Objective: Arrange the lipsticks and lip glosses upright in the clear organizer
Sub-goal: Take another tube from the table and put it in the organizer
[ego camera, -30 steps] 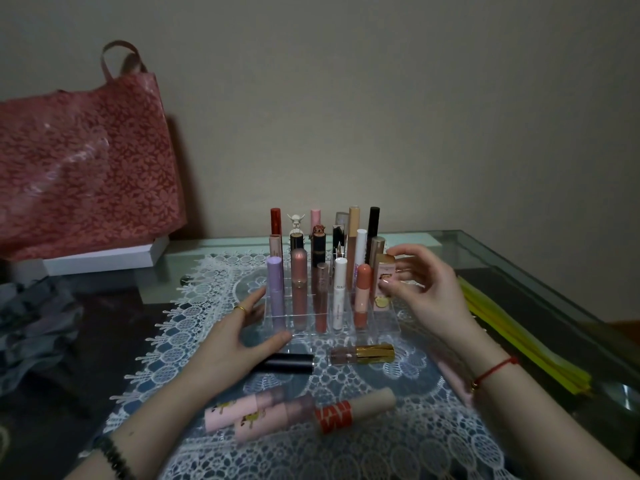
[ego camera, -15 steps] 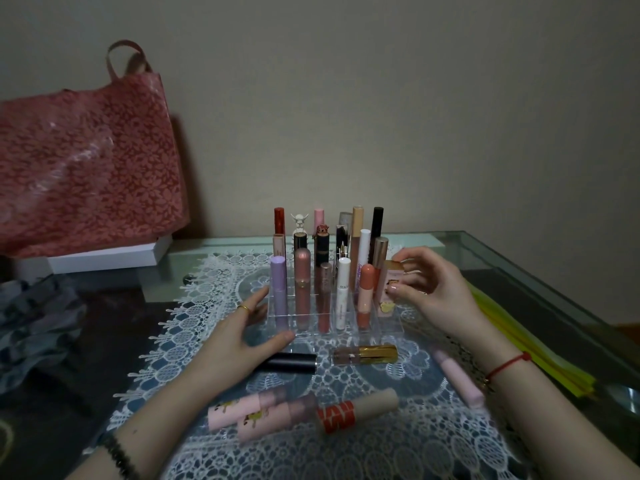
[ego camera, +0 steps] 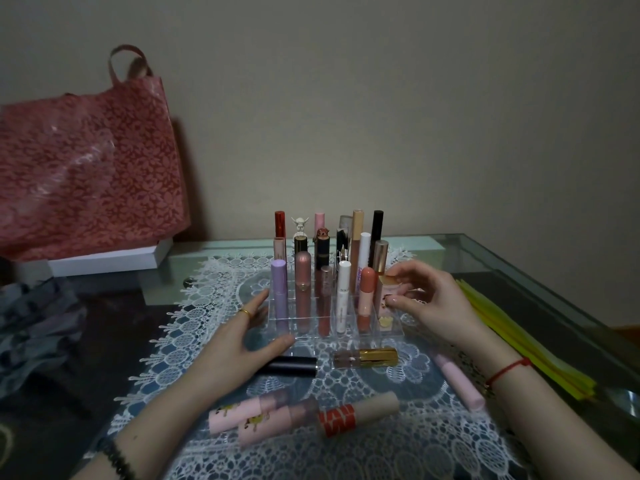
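Against the left front corner of the clear organizer (ego camera: pixel 313 337) our left hand (ego camera: pixel 242 344) lies with fingers straight and spread and the thumb along the front wall, holding nothing. We judge it is steadying the rack. Just in front of the organizer, a black tube (ego camera: pixel 294 365) pokes out from under that palm and a gold-capped gloss (ego camera: pixel 367 356) lies beside it. Both lie flat on the lace mat (ego camera: pixel 398 455) with their long axes running left to right.

In the organizer's right front corner stands the square pink tube (ego camera: pixel 388 299), long axis vertical, its foot apparently down in the cell. Our right hand (ego camera: pixel 429 303), on the organizer's right side, pinches this tube with a fingertip on the gold cap and the thumb on its front face. The tube sits left of the palm, between the fingertips, so the right hand is the nearer one. We think the next move is a straight push down, then letting go.
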`<state>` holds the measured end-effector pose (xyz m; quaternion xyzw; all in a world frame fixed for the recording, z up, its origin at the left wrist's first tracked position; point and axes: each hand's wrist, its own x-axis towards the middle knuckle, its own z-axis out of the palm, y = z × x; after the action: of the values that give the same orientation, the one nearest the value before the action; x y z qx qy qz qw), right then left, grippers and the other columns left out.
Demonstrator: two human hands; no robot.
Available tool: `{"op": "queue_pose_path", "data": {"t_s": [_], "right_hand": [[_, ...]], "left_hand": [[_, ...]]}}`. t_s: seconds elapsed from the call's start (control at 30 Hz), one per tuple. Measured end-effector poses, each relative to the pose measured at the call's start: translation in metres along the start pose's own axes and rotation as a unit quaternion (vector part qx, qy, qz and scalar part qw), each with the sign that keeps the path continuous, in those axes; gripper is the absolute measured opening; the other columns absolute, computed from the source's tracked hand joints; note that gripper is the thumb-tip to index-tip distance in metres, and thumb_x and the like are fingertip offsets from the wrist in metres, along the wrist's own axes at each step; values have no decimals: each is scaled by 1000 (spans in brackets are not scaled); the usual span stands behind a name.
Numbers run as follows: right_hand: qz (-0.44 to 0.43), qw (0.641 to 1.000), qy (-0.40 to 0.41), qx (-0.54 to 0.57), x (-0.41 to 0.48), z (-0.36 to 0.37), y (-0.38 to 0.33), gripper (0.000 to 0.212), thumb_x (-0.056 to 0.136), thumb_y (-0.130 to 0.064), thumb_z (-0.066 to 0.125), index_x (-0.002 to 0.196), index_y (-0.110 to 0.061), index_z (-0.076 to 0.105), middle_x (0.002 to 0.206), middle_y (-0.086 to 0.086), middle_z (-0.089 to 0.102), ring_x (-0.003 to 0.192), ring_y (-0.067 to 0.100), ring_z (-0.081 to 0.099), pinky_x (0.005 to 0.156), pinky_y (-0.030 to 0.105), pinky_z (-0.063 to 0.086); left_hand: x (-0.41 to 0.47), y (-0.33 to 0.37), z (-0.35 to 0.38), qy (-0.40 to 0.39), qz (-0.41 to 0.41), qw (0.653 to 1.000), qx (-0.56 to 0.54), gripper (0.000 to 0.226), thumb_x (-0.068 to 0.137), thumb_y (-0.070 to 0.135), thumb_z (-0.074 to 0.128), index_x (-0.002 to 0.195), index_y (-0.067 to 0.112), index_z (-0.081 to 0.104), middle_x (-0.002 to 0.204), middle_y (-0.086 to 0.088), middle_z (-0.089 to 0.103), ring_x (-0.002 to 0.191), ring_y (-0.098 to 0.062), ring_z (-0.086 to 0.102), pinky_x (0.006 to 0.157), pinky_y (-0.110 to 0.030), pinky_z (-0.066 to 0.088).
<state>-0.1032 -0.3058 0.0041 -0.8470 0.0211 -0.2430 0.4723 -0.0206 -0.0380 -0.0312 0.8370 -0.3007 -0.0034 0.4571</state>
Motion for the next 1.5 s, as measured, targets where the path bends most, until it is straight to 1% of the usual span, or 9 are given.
{"op": "queue_pose_path", "data": {"t_s": [0.2, 0.27, 0.37, 0.43, 0.6, 0.9, 1.03, 1.17, 1.5], "right_hand": [[-39, 996, 76, -6, -2, -3, -10, 28, 76, -12, 68, 90, -35, 59, 90, -7, 63, 81, 13, 60, 70, 22, 52], [-68, 991, 116, 4, -4, -4, -18, 28, 77, -13, 66, 87, -37, 58, 86, -6, 62, 75, 12, 58, 66, 17, 52], [-121, 984, 130, 22, -10, 1, -32, 32, 77, -8, 66, 87, -37, 59, 81, -7, 62, 71, 9, 57, 67, 12, 51], [-158, 983, 96, 10, -14, 7, -40, 34, 76, -6, 66, 88, -36, 59, 80, -8, 61, 71, 7, 57, 68, 14, 51], [-197, 979, -24, -52, -23, 28, -46, 27, 75, -19, 62, 90, -40, 57, 78, -11, 61, 73, 5, 58, 64, 12, 49], [-152, 964, -174, -133, -29, 47, -40, 27, 76, -35, 63, 98, -47, 54, 95, -23, 61, 85, -4, 57, 75, 12, 49], [-146, 959, -195, -146, -31, 52, -50, 29, 75, -42, 60, 97, -55, 47, 95, -30, 54, 90, -10, 52, 78, 9, 46], [-161, 954, -205, -146, -26, 64, -64, 40, 70, -50, 55, 110, -46, 51, 92, -34, 50, 91, -13, 49, 78, 7, 44], [-151, 982, -105, -45, -10, 94, -85, 27, 76, -22, 69, 92, -40, 59, 71, -16, 56, 70, -3, 54, 61, 14, 47]], "left_hand": [[-5, 4, -15, -18, 19, 995, 100, 94, 54, 72, 51, 137, 32, 30, 120, 14, 52, 110, 4, 45, 94, -13, 34], [-7, 5, -23, -19, 39, 991, 129, 76, 53, 75, 49, 119, 38, 45, 105, 21, 56, 100, 7, 51, 82, -7, 37], [-7, 6, -36, -34, 62, 986, 150, 50, 52, 74, 53, 90, 41, 53, 91, 20, 61, 91, 6, 55, 81, -20, 46], [-7, 6, -40, -73, 66, 980, 172, 42, 53, 70, 59, 85, 44, 54, 91, 22, 61, 90, 6, 55, 82, -24, 46], [-7, 2, -40, -131, 70, 968, 204, 24, 66, 45, 75, 78, 46, 55, 81, 26, 58, 82, 11, 50, 69, -6, 37], [-9, 9, -42, -137, 89, 964, 212, 17, 72, 41, 72, 78, 42, 56, 77, 20, 59, 76, 7, 52, 65, -10, 38], [-10, 15, -54, -86, 115, 971, 192, 17, 70, 42, 73, 82, 39, 60, 83, 18, 64, 81, 2, 56, 76, -24, 46], [-12, 23, -58, 3, 154, 982, 105, 23, 66, 47, 66, 85, 35, 64, 84, 20, 65, 81, -2, 60, 76, -22, 47], [-11, 38, -38, 176, 180, 961, -109, 25, 66, 26, 67, 87, 40, 67, 91, 12, 69, 80, -5, 64, 76, -12, 48]]}}
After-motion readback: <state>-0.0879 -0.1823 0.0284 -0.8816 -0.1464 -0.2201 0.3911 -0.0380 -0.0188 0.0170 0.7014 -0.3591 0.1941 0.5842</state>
